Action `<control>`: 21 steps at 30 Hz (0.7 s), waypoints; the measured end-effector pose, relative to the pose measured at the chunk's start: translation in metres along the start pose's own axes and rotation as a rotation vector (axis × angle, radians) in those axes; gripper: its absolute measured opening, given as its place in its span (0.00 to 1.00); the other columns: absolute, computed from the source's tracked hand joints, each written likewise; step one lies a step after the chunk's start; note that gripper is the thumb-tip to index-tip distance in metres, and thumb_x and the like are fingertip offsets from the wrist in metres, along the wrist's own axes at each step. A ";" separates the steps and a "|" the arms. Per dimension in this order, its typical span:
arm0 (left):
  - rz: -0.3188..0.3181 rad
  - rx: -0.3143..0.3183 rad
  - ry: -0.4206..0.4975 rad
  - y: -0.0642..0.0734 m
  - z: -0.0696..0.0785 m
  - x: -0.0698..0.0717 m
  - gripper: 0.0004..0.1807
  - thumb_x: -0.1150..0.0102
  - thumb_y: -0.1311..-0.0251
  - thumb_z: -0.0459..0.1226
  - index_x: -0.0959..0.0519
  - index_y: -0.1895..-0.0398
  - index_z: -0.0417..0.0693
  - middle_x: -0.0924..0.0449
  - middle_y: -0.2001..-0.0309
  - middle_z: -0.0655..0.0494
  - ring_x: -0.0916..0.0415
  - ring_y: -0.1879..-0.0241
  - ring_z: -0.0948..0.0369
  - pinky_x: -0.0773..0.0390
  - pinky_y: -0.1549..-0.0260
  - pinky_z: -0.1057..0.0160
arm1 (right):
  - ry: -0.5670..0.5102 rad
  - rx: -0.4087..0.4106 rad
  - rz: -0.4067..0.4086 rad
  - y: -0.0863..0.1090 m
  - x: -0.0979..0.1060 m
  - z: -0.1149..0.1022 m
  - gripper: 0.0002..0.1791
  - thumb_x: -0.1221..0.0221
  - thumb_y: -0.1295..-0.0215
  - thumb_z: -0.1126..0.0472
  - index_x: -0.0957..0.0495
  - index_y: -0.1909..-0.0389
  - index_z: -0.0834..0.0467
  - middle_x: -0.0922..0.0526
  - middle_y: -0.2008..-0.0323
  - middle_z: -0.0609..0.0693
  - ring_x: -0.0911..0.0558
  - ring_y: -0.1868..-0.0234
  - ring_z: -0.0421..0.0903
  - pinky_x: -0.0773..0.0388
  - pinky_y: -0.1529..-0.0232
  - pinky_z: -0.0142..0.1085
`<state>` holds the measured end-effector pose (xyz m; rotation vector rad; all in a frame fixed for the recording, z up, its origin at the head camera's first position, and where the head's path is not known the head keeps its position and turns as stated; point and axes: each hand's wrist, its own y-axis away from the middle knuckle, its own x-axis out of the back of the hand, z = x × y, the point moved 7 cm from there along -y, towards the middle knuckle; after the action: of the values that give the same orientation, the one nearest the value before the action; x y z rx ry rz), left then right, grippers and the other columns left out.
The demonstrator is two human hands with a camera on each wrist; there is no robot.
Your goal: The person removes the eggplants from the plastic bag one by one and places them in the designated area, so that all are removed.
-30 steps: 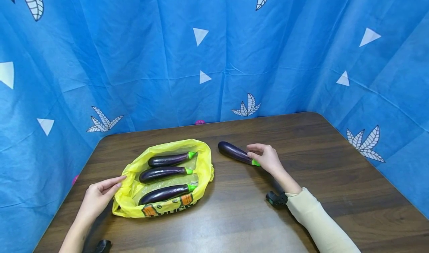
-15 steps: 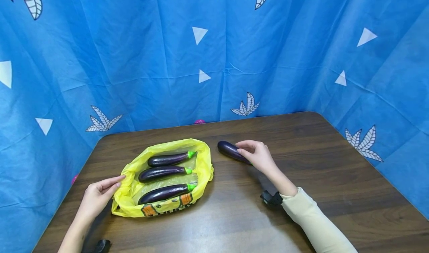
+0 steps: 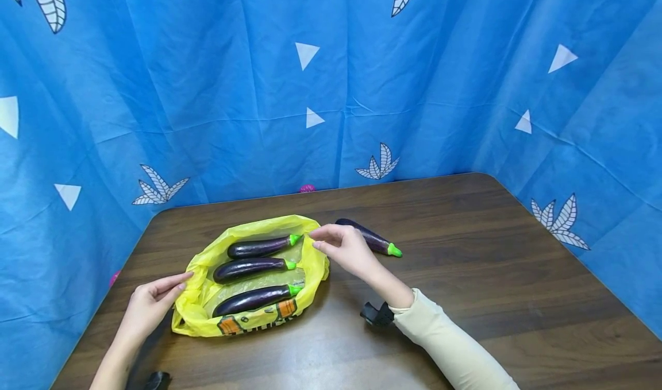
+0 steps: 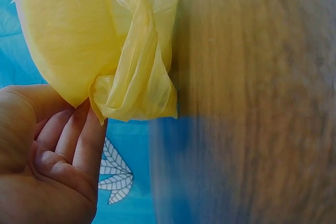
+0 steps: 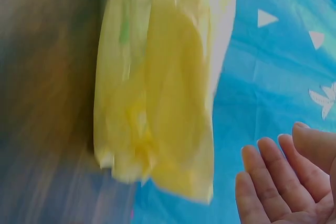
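Note:
A yellow plastic bag (image 3: 315,266) lies on its base with its mouth spread wide. Inside it, three dark purple eggplants (image 3: 253,269) with green stem ends lie side by side. My left hand (image 3: 145,309) pinches the bag's left rim; the left wrist view shows the yellow film (image 4: 68,40) at the fingertips. Beside the bag's right rim is my right hand (image 3: 349,252), fingers loosely bent and holding nothing. Its fingers stand apart from the bag in the right wrist view. A fourth eggplant (image 3: 376,243) lies on the table behind that hand, its blunt end partly hidden.
The brown wooden table (image 3: 496,286) reaches back to a blue curtain (image 3: 248,91) with white leaf and triangle prints. A black wrist camera (image 3: 377,314) sits under the right wrist, by a cream sleeve (image 3: 450,344).
My right hand has moved left from the loose eggplant to the bag's right rim, leaving that eggplant in place on the table. The left hand and the bag stay where they were.

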<state>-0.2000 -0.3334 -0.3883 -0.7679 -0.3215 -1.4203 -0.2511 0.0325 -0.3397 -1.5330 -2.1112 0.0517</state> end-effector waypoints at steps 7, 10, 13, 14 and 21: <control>-0.003 0.006 -0.002 0.000 -0.002 -0.001 0.15 0.43 0.37 0.33 0.22 0.51 0.30 0.21 0.55 0.40 0.30 0.59 0.81 0.26 0.66 0.79 | 0.010 0.047 -0.055 -0.006 -0.035 -0.006 0.10 0.38 0.40 0.67 0.18 0.57 0.63 0.16 0.59 0.50 0.20 0.59 0.39 0.23 0.58 0.30; -0.004 0.014 0.000 -0.001 -0.002 -0.001 0.15 0.43 0.37 0.33 0.22 0.50 0.30 0.21 0.54 0.39 0.30 0.59 0.81 0.26 0.67 0.79 | 0.002 0.050 -0.073 -0.007 -0.046 -0.007 0.10 0.38 0.40 0.67 0.18 0.58 0.62 0.17 0.59 0.49 0.20 0.58 0.39 0.23 0.58 0.30; -0.004 0.015 -0.001 -0.001 -0.002 -0.001 0.15 0.44 0.36 0.33 0.22 0.51 0.30 0.21 0.55 0.39 0.30 0.59 0.81 0.26 0.67 0.79 | -0.014 0.055 -0.100 -0.008 -0.055 -0.008 0.10 0.39 0.39 0.67 0.18 0.58 0.63 0.17 0.60 0.50 0.20 0.59 0.38 0.23 0.59 0.30; -0.003 0.014 -0.001 -0.001 -0.002 -0.001 0.15 0.44 0.36 0.33 0.22 0.51 0.30 0.21 0.55 0.40 0.30 0.59 0.81 0.26 0.67 0.79 | -0.021 0.056 -0.110 -0.008 -0.058 -0.008 0.10 0.39 0.39 0.67 0.18 0.58 0.64 0.17 0.60 0.51 0.20 0.59 0.38 0.23 0.58 0.31; 0.000 0.002 -0.009 -0.001 -0.002 -0.001 0.15 0.44 0.37 0.32 0.22 0.51 0.30 0.21 0.55 0.40 0.30 0.59 0.82 0.26 0.67 0.80 | -0.033 0.065 -0.161 -0.007 -0.073 -0.008 0.10 0.39 0.39 0.67 0.18 0.57 0.64 0.17 0.60 0.52 0.21 0.59 0.36 0.24 0.55 0.31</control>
<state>-0.2018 -0.3336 -0.3905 -0.7727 -0.3301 -1.4165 -0.2379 -0.0374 -0.3583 -1.3290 -2.2297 0.0885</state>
